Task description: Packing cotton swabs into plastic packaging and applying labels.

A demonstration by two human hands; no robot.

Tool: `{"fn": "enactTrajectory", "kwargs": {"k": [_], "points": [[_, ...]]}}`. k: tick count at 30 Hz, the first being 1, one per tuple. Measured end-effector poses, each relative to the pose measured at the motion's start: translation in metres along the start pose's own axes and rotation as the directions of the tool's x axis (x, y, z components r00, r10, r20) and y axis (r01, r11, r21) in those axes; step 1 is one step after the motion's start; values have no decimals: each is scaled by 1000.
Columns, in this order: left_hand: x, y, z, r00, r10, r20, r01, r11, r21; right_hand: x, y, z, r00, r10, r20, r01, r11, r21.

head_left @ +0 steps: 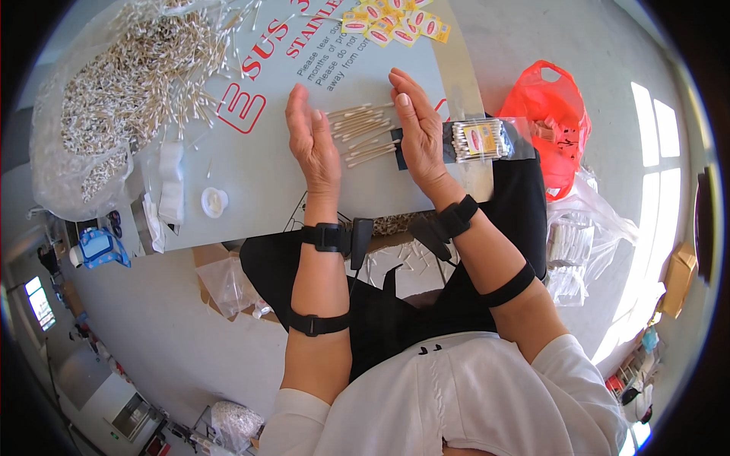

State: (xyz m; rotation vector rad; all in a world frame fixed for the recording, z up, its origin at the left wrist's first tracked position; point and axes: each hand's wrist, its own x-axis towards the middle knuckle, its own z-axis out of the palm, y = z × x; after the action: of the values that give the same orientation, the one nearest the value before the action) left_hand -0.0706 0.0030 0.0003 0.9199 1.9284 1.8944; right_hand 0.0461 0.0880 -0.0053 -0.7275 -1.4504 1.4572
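Cotton swabs (pixel 360 128), one loose row: on the tabletop (pixel 262 182), between our left hand (pixel 313 148) and right hand (pixel 420 137). Palms: apart, not clamped; contact with the tips, we cannot tell. Handling: we should square ends gently, sticks parallel. Beyond: yellow labels (pixel 401 23).

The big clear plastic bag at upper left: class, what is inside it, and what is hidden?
The bag holds a heap of cotton swabs, some spilling onto the table. Whatever lies beneath the top layer is covered and cannot be seen.
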Motion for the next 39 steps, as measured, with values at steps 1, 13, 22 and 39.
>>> {"fn": "enactTrajectory", "kwargs": {"k": [1,13,22,39], "points": [[0,2,4,1000,-1,1,1,1000,-1,2,1,1,1000,5,3,-5,1000,-1],[-10,8,23,998,-64,13,66,985,-162,-3,0,-1,996,84,29,-85,996,13],[10,4,10,969,24,248,-116,924,363,52,-10,-12,918,117,380,-7,960,-279],[-30,21,14,870,-36,493,-427,448,786,-1,-14,-21,981,194,22,-195,968,155]]}}
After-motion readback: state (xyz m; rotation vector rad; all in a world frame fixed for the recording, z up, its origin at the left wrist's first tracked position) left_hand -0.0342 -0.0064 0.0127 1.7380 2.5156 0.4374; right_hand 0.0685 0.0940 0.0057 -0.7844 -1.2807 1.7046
